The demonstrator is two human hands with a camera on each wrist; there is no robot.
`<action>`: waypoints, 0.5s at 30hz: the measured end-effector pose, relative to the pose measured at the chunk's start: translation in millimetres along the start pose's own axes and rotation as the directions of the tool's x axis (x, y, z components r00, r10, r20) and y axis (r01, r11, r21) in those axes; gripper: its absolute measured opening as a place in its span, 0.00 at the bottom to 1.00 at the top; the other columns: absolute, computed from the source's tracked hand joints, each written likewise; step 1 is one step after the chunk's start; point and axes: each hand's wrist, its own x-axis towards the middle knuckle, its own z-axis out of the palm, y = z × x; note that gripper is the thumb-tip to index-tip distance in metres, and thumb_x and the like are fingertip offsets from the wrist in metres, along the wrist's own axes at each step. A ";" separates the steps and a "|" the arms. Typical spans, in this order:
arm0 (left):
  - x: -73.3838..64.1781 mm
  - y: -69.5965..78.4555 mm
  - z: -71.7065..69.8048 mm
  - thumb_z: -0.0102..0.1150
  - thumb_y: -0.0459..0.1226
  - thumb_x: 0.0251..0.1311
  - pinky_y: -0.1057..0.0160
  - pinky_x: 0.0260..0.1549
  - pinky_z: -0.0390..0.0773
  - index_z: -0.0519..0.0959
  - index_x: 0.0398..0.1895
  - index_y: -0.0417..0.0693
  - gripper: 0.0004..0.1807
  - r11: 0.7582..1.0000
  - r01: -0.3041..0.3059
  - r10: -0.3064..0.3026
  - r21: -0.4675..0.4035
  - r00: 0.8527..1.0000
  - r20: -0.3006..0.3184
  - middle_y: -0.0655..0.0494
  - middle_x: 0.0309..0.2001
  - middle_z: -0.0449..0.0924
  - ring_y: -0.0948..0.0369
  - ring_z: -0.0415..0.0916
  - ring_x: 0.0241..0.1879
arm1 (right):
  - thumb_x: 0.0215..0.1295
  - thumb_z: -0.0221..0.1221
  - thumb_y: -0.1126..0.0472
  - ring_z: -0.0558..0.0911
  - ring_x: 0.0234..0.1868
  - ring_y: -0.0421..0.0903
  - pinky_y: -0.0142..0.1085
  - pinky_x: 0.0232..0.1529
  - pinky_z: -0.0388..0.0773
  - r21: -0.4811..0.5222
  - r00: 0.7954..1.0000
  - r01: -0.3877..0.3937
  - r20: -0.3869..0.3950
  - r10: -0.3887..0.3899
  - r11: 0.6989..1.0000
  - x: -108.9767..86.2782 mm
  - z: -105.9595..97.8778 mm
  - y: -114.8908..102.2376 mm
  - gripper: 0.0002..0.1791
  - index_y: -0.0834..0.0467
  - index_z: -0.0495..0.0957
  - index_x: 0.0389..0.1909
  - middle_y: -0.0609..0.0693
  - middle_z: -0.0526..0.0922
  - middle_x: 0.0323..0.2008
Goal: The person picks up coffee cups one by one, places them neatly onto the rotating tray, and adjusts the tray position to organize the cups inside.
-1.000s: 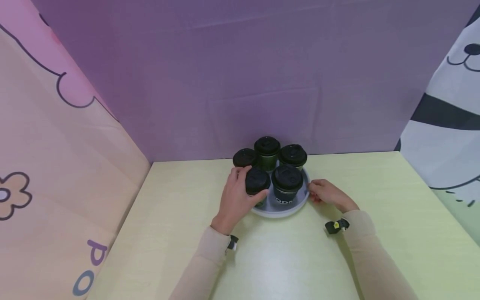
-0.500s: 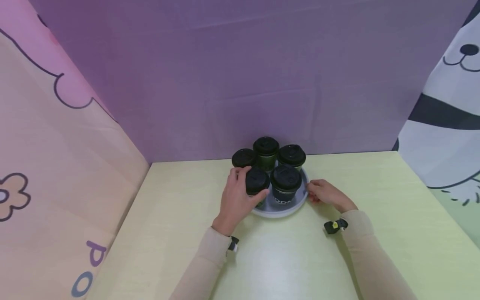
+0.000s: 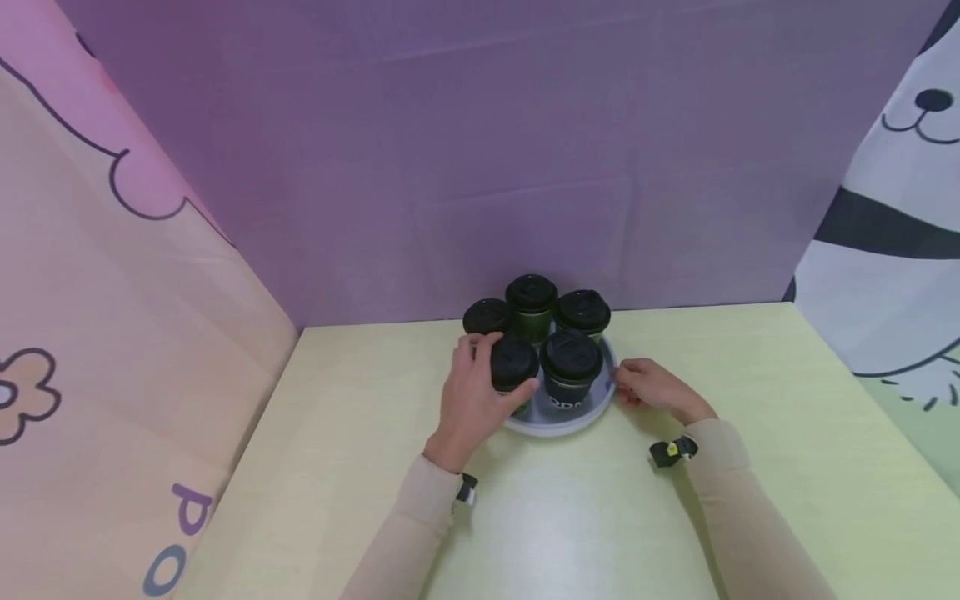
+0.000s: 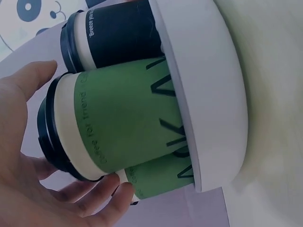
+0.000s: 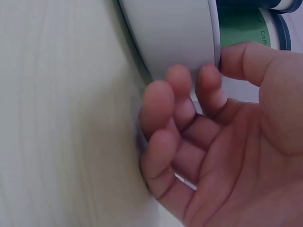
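My left hand is curled around the black lid of the front-left paper coffee cup. In the left wrist view this green cup stands on a round pale tray, with fingertips at its lid's edge. Right beside it is a dark coffee cup with white lettering. At the tray's right side, my right hand pinches the rim between thumb and forefinger, while the other fingers curl below, by the tray's outer wall.
Several more lidded cups share the tray: a back-left cup, a rear cup and a back-right cup. A purple backdrop rises right behind them. The pale table extends toward me and to both sides.
Both hands, the cups and the tray keep their places. Only a slight shift of the head view shows.
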 end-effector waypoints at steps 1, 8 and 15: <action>0.6 -0.6 -0.8 0.70 0.62 0.56 0.50 0.51 0.84 0.67 0.73 0.51 0.46 1.000 -0.001 0.001 -0.001 1.000 -0.009 0.46 0.66 0.65 0.50 0.73 0.60 | 0.75 0.46 0.60 0.74 0.26 0.44 0.34 0.28 0.72 -0.011 1.000 0.005 -0.011 -0.005 1.000 0.1 -1.0 0.2 0.14 0.61 0.72 0.30 0.49 0.75 0.24; 6.7 -8.6 -10.4 0.65 0.61 0.61 0.49 0.54 0.82 0.71 0.70 0.50 0.40 1.000 -0.014 0.011 -0.022 0.996 -0.091 0.45 0.64 0.70 0.49 0.72 0.60 | 0.79 0.47 0.57 0.74 0.29 0.46 0.34 0.32 0.71 -0.049 0.990 0.060 -0.129 -0.066 0.997 0.1 -8.2 -0.1 0.17 0.63 0.72 0.30 0.50 0.75 0.24; 11.7 -22.7 -24.1 0.60 0.56 0.68 0.47 0.60 0.77 0.74 0.67 0.47 0.31 0.998 0.005 -0.013 -0.063 0.990 -0.140 0.45 0.64 0.74 0.48 0.70 0.65 | 0.79 0.51 0.55 0.76 0.25 0.41 0.33 0.27 0.73 -0.043 0.964 0.140 -0.223 -0.146 0.989 -4.8 -11.7 -1.0 0.17 0.65 0.74 0.35 0.51 0.77 0.25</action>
